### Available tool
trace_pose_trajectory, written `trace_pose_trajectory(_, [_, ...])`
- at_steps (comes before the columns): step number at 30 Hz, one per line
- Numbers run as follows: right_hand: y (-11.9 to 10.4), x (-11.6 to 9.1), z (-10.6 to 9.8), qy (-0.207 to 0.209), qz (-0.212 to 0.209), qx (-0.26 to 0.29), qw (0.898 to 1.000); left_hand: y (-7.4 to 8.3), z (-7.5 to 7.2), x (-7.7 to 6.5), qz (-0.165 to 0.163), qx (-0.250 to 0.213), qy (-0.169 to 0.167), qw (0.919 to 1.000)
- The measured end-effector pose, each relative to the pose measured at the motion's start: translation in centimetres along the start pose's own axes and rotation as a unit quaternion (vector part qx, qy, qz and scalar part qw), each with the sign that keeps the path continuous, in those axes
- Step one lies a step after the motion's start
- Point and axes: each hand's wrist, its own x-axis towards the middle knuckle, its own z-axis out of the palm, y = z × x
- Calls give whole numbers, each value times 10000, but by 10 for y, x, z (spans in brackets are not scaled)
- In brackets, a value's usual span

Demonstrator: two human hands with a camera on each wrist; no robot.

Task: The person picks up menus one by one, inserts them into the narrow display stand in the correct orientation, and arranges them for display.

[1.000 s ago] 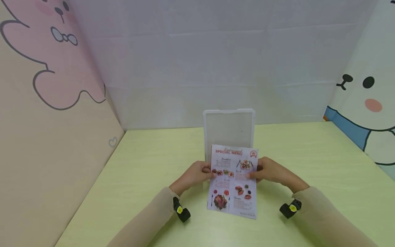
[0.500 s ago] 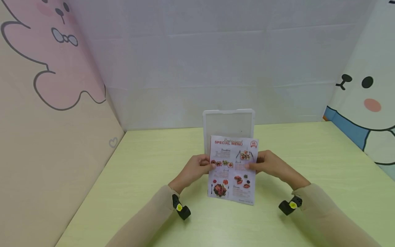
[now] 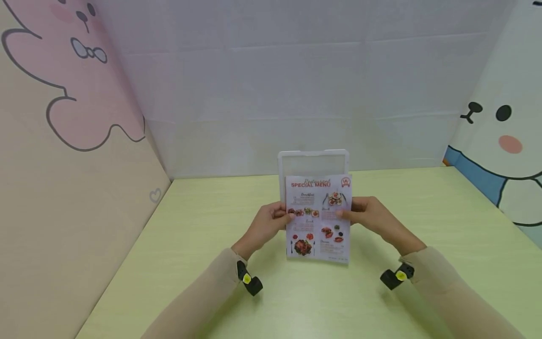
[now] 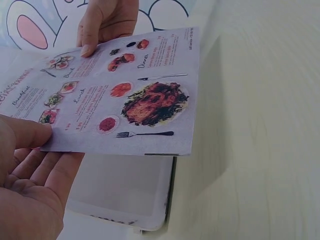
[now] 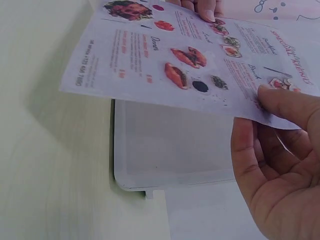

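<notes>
Menu [image 3: 318, 226] | held partly over white frame [image 3: 313, 165] on tabletop [image 3: 211, 221] | left hand [image 3: 264, 226] pinches left edge, right hand [image 3: 373, 219] right edge | step, I judge: positioning | next likely calls for squaring edges to frame

we see a menu [image 3: 318, 226] of smooth paper, a panel [image 3: 314, 165] of white plastic, a softly glossy table [image 3: 211, 221] with wood-like grain and, far, a creased matt cloth [image 3: 262, 94].
</notes>
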Motion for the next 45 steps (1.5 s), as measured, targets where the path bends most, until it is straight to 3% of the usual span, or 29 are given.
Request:
trace_pose_trajectory(10, [-9,1,-3,238,23,34,9997,7,-4,4,57,-119,210,9997])
trace_pose_trajectory(27, [-8,-2,-4,93,-65,263,9996,14,-5,8,78,-303,554,9980])
trace_pose_trajectory(45, [-22,9,-13,667,-126,272,9973,19,-2,18,188,-307,461,9983])
